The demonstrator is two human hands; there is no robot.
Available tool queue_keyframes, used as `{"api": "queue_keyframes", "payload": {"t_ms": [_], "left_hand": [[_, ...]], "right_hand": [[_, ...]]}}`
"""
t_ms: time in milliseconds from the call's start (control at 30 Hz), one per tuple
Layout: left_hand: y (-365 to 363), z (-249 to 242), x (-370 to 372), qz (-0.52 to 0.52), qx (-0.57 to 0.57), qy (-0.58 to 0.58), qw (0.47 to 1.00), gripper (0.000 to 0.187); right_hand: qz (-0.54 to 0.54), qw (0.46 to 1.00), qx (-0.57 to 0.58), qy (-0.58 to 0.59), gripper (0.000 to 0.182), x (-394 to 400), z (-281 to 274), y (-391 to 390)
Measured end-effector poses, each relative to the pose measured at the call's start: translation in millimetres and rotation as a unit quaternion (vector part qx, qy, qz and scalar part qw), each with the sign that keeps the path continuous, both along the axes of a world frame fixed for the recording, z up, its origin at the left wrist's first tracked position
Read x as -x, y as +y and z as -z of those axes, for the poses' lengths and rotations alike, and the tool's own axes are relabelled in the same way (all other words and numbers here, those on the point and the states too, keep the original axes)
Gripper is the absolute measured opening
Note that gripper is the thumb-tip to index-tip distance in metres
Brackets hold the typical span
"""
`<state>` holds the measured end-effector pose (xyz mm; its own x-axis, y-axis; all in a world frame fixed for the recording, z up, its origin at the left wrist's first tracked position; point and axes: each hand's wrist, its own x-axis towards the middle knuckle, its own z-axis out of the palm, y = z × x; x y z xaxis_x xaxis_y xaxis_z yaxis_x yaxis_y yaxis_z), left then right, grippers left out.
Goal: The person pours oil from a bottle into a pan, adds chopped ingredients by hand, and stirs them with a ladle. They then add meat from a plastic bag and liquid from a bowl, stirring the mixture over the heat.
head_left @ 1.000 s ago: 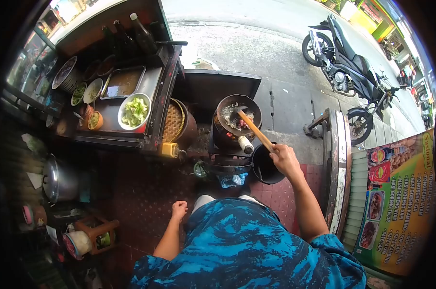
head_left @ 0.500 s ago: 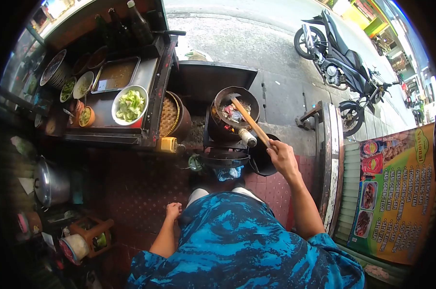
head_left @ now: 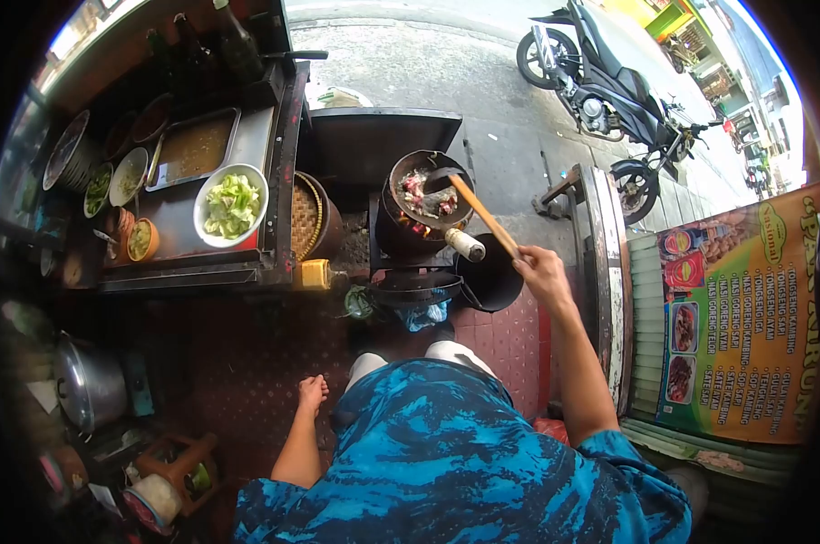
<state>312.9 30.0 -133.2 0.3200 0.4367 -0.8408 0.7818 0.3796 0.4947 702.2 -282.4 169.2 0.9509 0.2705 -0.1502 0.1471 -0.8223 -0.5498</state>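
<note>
My right hand (head_left: 544,272) is closed around the wooden handle of a spatula (head_left: 484,216). The spatula's dark metal head is over the upper right of a small wok (head_left: 397,172), which holds pieces of reddish and pale food (head_left: 428,199). Flames show below the wok, on a round dark stove. The wok's pale wrapped handle (head_left: 465,245) points down and right. My left hand (head_left: 313,392) hangs beside my body with its fingers curled; whether it holds anything is too small to tell.
On the cart at left are a white bowl of chopped greens (head_left: 232,205), a metal tray (head_left: 192,150), stacked plates and bottles. A lidded pot (head_left: 92,381) stands lower left. A bench (head_left: 609,272), a banner (head_left: 745,317) and a motorcycle (head_left: 600,86) are at right.
The spatula's head has lifted and shifted right relative to the wok, and the food lies spread differently. The whole view has shifted slightly. My left hand still hangs at my side.
</note>
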Motion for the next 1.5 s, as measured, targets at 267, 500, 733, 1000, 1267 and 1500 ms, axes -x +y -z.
{"api": "queue_keyframes", "payload": {"t_ms": [267,500,733,1000,1267,1500], "left_hand": [[20,-4,9,0.026,-0.017,0.021,0.999,0.016],[13,-28,-19,-0.013,-0.043,-0.029,0.999,0.012],[-30,-37,-8,-0.067,-0.051,-0.025,0.996,0.013],[-78,-41,-10,0.003,-0.03,0.046,0.998,0.013],[-87,-56,-59,-0.038,-0.058,-0.007,0.998,0.013],[-103,-59,-54,-0.028,-0.07,-0.002,0.997,0.015]], "right_hand": [[-0.019,1.0,-0.012,-0.012,0.033,23,15,-1],[-0.127,0.97,0.119,-0.167,0.035,-17,57,-1],[-0.051,0.997,-0.003,-0.06,0.034,10,69,-59],[0.009,0.995,-0.082,0.051,0.035,-23,45,-69],[-0.107,0.989,-0.103,-0.014,0.032,-36,57,-56],[-0.23,0.966,0.062,-0.1,0.03,-65,55,-76]]}}
